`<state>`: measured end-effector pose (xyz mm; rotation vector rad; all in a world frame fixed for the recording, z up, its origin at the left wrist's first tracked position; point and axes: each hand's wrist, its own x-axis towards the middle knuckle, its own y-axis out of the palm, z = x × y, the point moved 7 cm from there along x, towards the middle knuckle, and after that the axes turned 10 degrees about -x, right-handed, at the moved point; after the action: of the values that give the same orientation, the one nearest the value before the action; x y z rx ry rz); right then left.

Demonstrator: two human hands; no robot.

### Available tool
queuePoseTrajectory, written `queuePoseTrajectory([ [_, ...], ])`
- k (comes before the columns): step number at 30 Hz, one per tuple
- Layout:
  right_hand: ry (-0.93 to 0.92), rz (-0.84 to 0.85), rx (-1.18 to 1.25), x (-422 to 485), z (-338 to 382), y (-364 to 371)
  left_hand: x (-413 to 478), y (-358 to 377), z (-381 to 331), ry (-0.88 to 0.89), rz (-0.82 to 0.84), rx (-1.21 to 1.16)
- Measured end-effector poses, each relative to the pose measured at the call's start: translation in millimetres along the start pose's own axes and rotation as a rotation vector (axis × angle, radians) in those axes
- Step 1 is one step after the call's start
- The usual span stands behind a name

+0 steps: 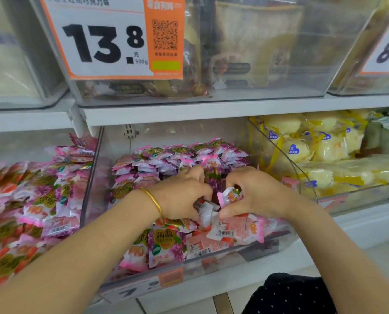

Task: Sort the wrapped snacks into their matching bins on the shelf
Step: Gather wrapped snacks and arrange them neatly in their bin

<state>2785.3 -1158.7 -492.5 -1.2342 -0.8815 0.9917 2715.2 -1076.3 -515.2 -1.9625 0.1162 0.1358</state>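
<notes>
Both my hands reach into the middle clear bin (91, 200) on the lower shelf, which is filled with pink and purple wrapped snacks (166, 243). My left hand (182, 196), with a gold bangle on the wrist, curls its fingers down into the pile and grips packets there. My right hand (252, 193) pinches a small pink and white wrapped snack (229, 196) between thumb and fingers. Neat rows of the same purple packets (189, 155) stand at the back of the bin.
A left bin (30, 200) holds pink, orange and purple packets. On the right, a clear bin (302, 173) holds yellow wrapped cakes. The upper shelf carries clear bins with a 13.8 price tag (107, 39). The white shelf edge (189, 112) lies above my hands.
</notes>
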Motion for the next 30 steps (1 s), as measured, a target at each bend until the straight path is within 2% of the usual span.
queuePoseTrajectory([
  [7,0.048,-0.091,0.044,1.6,-11.6,-0.8,-15.9,-12.5,4.9,0.057,-0.127,-0.174],
  [10,0.067,-0.103,0.059,2.8,-13.9,-0.7,-22.5,-26.6,4.7,0.053,-0.203,-0.344],
  [15,0.106,-0.119,0.101,5.8,-17.3,-0.8,-38.8,-53.9,10.6,-0.005,-0.417,-0.667],
  [19,0.15,-0.198,0.145,8.4,-19.9,-5.9,-52.5,-57.5,21.3,-0.131,-0.562,-0.745],
  [23,0.209,-0.344,0.182,10.4,-22.5,-15.7,-60.8,-53.4,25.3,-0.23,-0.632,-0.894],
  [28,0.226,-0.69,0.305,-1.7,-19.7,-44.1,-67.3,-39.5,26.2,-0.31,-0.655,-1.172],
  [30,0.196,-0.772,0.363,-3.6,-10.9,-51.6,-67.1,-33.1,24.8,-0.323,-0.638,-1.273],
])
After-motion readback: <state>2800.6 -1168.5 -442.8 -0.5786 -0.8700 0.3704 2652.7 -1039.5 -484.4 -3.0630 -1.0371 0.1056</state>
